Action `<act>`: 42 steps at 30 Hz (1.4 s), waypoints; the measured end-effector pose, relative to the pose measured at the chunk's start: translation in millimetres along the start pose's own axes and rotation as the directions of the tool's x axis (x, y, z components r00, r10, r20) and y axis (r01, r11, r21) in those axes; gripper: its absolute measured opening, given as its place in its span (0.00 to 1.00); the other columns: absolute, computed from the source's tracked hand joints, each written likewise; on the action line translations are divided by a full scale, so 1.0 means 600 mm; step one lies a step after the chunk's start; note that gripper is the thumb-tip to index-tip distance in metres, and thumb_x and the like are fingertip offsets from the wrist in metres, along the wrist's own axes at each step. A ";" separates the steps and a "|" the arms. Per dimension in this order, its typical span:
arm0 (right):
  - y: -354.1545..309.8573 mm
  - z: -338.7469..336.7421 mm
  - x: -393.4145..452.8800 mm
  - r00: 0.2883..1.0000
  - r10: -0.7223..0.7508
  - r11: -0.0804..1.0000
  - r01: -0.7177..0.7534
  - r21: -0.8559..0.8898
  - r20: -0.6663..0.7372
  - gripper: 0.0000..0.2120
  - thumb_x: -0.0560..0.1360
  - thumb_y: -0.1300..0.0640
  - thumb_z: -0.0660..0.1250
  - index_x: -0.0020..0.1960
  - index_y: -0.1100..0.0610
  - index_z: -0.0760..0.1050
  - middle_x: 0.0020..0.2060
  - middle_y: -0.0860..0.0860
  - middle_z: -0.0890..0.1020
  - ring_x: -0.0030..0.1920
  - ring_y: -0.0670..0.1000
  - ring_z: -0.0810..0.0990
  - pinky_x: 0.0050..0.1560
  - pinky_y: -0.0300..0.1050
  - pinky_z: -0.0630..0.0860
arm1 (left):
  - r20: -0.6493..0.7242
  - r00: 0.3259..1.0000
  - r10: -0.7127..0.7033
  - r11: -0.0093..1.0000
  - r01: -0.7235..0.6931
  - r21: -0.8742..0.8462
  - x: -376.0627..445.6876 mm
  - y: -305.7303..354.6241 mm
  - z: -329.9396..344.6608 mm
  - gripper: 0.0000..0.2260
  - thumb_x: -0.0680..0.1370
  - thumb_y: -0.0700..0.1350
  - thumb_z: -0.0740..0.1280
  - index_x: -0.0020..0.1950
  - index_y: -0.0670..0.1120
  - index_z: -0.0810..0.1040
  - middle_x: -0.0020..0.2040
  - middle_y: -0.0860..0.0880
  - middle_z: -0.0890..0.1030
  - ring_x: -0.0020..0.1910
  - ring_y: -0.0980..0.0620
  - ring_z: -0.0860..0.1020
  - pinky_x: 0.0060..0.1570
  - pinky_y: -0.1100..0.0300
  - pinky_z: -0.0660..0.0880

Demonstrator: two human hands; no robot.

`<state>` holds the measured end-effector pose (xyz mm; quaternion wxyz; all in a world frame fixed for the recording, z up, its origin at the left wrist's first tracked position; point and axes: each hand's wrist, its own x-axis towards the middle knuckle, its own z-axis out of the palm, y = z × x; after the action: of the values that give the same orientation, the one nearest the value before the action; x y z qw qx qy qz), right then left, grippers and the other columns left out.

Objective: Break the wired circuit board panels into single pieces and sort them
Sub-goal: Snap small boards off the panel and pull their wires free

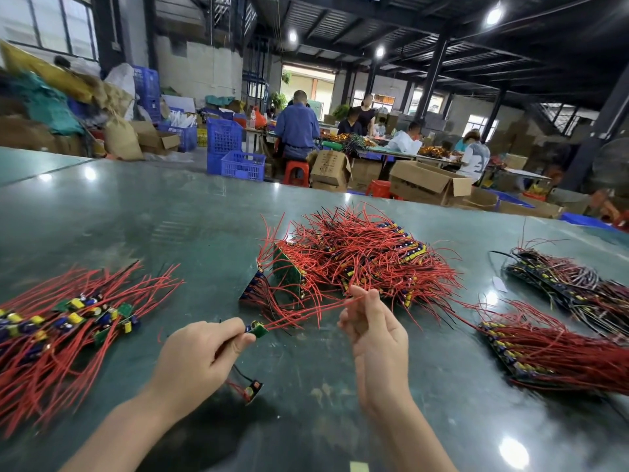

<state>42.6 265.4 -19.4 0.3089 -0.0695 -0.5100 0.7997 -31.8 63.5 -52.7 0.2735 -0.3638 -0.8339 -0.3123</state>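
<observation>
Left of the grip lies a heap of single boards. The left hand pinches one small board; its red wires run right to the right hand, seemingly pinched there. Panels pile beyond.

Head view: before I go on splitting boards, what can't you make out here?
- Left pile of single boards: motion-blurred, cut off by the left edge; no count.
- Right hand: fingers curled by the red wires; pinch unclear.
- Centre panel heap: boards buried under wires.
- Left hand hides most of its small board.
</observation>
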 end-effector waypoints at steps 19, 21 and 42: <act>-0.008 0.001 0.003 0.977 0.212 0.926 -0.210 0.314 0.028 0.04 0.64 0.63 0.69 0.39 0.61 0.81 0.31 0.53 0.82 0.30 0.45 0.81 0.34 0.34 0.79 | 0.063 0.993 -0.100 0.991 0.105 -0.087 0.000 -0.004 0.005 0.21 0.74 0.63 0.53 0.34 0.48 0.70 0.23 0.52 0.65 0.29 0.51 0.70 0.26 0.57 0.61; -0.008 0.001 0.006 0.967 0.254 0.917 -0.245 0.316 0.011 0.04 0.64 0.64 0.69 0.37 0.61 0.82 0.31 0.53 0.82 0.30 0.45 0.81 0.34 0.34 0.79 | 0.057 0.994 -0.090 0.992 0.095 -0.082 0.000 -0.003 0.001 0.19 0.74 0.63 0.53 0.37 0.48 0.69 0.25 0.48 0.68 0.30 0.51 0.70 0.27 0.55 0.64; -0.003 -0.005 0.010 0.982 0.182 0.971 -0.187 0.151 0.045 0.10 0.68 0.63 0.68 0.49 0.62 0.79 0.42 0.60 0.84 0.38 0.51 0.83 0.39 0.38 0.80 | 0.010 0.986 -0.166 0.973 0.162 0.166 0.012 -0.031 -0.032 0.14 0.78 0.56 0.59 0.55 0.53 0.81 0.29 0.53 0.77 0.31 0.45 0.78 0.29 0.57 0.68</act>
<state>39.6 271.7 -17.8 0.2297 -0.0800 -0.4425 0.8632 -45.9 42.7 -41.0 0.2662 -0.2734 -0.8872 -0.2595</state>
